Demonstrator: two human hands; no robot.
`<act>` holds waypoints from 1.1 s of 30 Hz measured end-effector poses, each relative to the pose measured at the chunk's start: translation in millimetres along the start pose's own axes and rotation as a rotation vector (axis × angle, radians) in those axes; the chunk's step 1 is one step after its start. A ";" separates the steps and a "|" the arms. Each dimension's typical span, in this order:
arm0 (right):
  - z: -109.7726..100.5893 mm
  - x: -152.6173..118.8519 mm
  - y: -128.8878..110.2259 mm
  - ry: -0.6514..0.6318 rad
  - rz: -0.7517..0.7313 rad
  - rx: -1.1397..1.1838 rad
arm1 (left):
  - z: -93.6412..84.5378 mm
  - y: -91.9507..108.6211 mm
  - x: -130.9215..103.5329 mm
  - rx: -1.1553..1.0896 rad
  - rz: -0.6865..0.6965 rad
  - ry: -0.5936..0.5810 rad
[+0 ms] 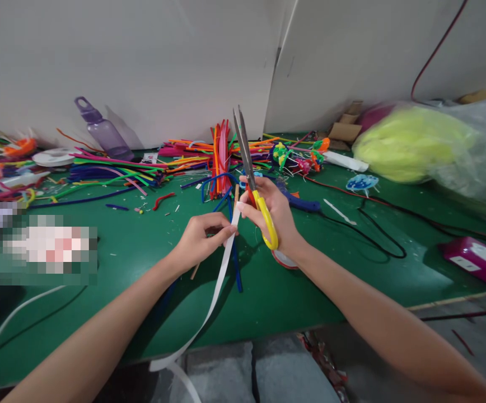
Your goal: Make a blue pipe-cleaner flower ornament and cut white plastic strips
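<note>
My left hand (203, 242) is closed on a white ribbon (219, 282), pinching it near its upper end. The ribbon's long tail hangs over the table's front edge. In my right hand (274, 215) are scissors (267, 221) with yellow handles, their blades pointing up and away and nearly together. The thumb of that hand also touches the ribbon's tip. Blue pipe cleaners (235, 263) and a thin wooden stick (195, 271) lie around and under my fingers; how they are held is partly hidden.
Bundled pipe cleaners (222, 159) and a purple bottle (106, 134) stand along the back. A blue-handled tool (304, 202) with a black cord lies right of my hands. Farther right are a yellow-green bag (411, 143) and a magenta box (478, 260). A white cable (18, 310) crosses the left side.
</note>
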State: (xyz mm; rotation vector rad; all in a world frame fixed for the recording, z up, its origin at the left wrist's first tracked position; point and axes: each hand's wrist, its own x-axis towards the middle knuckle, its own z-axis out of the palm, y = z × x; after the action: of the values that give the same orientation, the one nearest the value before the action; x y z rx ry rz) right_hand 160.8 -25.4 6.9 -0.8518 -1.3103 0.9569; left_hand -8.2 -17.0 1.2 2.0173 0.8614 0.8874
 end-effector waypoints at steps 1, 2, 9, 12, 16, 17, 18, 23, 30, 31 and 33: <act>-0.2 0.3 0.1 -0.002 -0.006 -0.003 | 0.2 -0.2 -0.1 -0.004 -0.004 -0.004; -0.4 0.7 0.1 -0.003 -0.009 0.000 | 0.5 -0.5 -0.2 -0.010 -0.008 -0.010; 1.2 -0.1 -4.3 0.003 0.019 0.043 | 1.4 -1.2 -0.9 -0.019 -0.031 -0.032; 2.8 -2.9 -8.9 0.036 -0.012 0.005 | 0.3 0.2 -0.9 -0.020 -0.030 -0.014; 2.2 -3.2 -9.1 0.042 -0.021 -0.001 | -0.3 1.1 -0.8 -0.013 -0.012 0.007; 1.4 -2.4 -7.6 0.023 -0.014 0.010 | -0.3 0.9 -0.9 -0.009 -0.007 0.008; 0.6 -1.4 -5.9 0.003 -0.003 0.024 | -0.1 0.6 -0.9 -0.001 0.000 0.010; -1.8 1.8 0.2 -0.040 0.058 0.060 | 0.3 -0.3 -1.1 0.046 0.028 0.006; 1.5 -0.1 -3.0 -0.002 0.019 0.008 | 1.6 -0.5 -1.2 0.039 0.017 -0.018; 1.8 -0.2 -3.1 0.006 0.011 0.006 | 1.6 -0.6 -1.2 0.040 0.022 -0.016; 2.1 0.0 -3.2 0.013 0.001 0.022 | 1.2 -0.3 -1.2 0.030 0.035 -0.021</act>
State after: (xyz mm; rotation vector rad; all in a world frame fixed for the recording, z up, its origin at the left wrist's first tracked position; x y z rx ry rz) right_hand 159.0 -26.7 10.0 -0.8405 -1.2863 0.9638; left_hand -7.9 -18.2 0.1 2.0694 0.8344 0.8761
